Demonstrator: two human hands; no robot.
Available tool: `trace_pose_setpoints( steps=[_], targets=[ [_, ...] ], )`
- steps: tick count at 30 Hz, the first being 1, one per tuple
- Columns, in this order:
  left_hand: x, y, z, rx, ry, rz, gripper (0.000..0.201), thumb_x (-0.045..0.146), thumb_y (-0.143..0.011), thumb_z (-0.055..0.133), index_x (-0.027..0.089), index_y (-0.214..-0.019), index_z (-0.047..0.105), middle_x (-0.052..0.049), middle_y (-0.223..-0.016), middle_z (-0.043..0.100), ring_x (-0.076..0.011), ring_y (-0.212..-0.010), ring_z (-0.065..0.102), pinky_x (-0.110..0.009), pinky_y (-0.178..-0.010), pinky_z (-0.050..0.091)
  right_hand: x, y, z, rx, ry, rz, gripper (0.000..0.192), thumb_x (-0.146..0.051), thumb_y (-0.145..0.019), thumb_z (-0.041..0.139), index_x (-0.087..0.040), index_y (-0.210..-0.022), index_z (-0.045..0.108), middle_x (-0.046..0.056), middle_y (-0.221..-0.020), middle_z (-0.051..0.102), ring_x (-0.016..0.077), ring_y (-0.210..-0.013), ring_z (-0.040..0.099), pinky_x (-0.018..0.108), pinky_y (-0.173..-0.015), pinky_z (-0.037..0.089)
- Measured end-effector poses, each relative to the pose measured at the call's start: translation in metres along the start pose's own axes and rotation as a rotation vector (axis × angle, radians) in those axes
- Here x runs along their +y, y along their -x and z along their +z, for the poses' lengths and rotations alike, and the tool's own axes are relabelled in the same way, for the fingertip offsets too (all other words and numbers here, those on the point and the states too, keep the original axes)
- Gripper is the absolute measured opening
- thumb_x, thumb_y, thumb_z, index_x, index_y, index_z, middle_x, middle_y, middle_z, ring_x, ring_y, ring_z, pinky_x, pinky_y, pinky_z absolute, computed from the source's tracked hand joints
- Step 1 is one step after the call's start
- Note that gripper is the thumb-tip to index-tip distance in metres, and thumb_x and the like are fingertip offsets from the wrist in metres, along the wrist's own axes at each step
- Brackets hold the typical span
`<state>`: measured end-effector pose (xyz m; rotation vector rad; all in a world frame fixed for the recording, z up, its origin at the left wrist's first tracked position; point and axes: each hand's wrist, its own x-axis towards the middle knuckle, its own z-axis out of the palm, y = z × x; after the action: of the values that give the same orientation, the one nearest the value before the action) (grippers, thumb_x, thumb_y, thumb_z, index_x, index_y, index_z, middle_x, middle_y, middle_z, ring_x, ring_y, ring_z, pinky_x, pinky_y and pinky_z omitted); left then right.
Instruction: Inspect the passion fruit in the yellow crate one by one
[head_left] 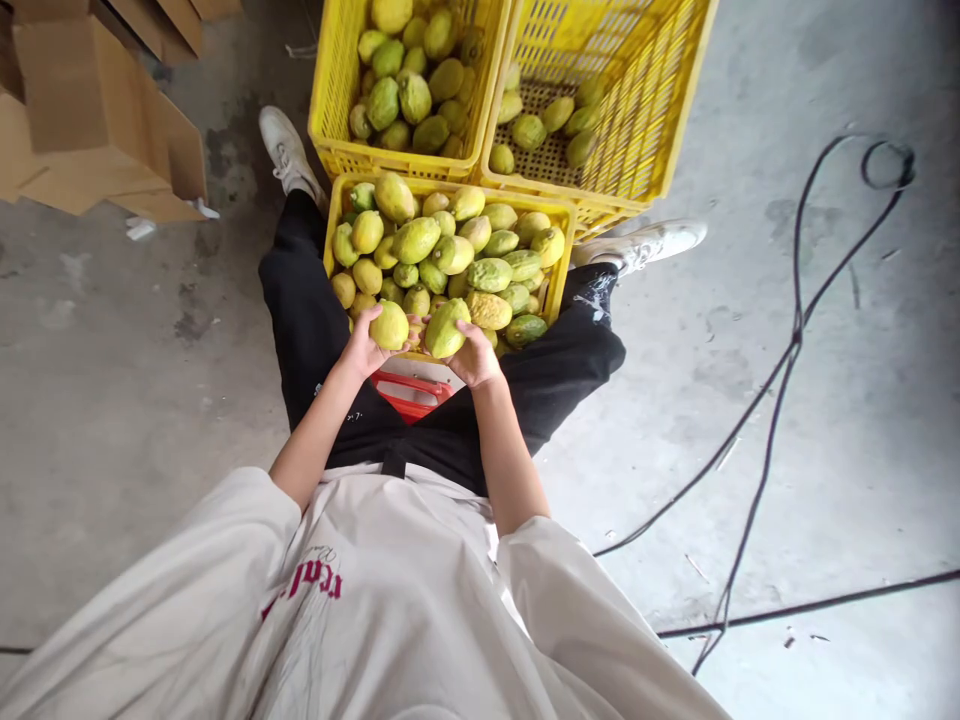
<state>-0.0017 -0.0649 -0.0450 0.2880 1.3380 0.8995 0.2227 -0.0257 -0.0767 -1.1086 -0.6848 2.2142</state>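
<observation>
My left hand (363, 348) is closed around a yellow-green lemon (390, 326). In my right hand (477, 357) is another lemon (446, 328), greener, with the thumb pressed on its side. Both hands are close together over the near edge of a yellow plastic crate (568, 240) between my legs. This crate is full of lemons (417, 241) from yellow to green, some with rough, bumpy skin.
Behind the near crate stand two more yellow crates. The left one (322, 110) holds many greenish lemons, the right one (686, 90) several at its bottom. Cardboard boxes (97, 110) lie at far left. A black cable (796, 335) loops across the concrete floor at right.
</observation>
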Motion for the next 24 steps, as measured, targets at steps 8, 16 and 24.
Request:
trace_pose_setpoints(
  steps=[8,16,24],
  targets=[
    [0.001,0.025,-0.012,-0.047,0.039,-0.089,0.066,0.059,-0.126,0.041,0.016,-0.16,0.078,-0.019,-0.125,0.094,-0.0457,-0.14,0.092,-0.055,-0.105,0.079,0.006,0.035,-0.001,0.001,-0.169,0.019,0.05,-0.068,-0.099,0.072,-0.031,-0.132,0.071,0.019,-0.132,0.089,0.0495,-0.158,0.078,0.071,-0.115,0.077],
    [-0.007,0.004,-0.012,-0.174,-0.003,-0.115,0.05,0.061,-0.121,0.072,0.022,-0.152,0.074,-0.015,-0.13,0.09,-0.042,-0.136,0.093,-0.048,-0.101,0.079,0.03,0.018,-0.038,0.07,-0.161,0.032,0.07,-0.07,-0.078,0.1,-0.032,-0.129,0.071,0.006,-0.11,0.086,0.0319,-0.1,0.086,0.04,-0.077,0.078],
    [-0.012,-0.005,-0.011,-0.083,0.11,-0.041,0.051,0.066,-0.116,0.078,0.023,-0.143,0.077,-0.012,-0.124,0.088,-0.0269,-0.107,0.09,-0.03,-0.079,0.072,0.032,0.013,-0.032,0.123,-0.167,0.05,0.036,-0.056,-0.113,0.079,-0.028,-0.134,0.082,0.009,-0.126,0.093,0.0292,-0.117,0.089,0.038,-0.09,0.076]
  ],
)
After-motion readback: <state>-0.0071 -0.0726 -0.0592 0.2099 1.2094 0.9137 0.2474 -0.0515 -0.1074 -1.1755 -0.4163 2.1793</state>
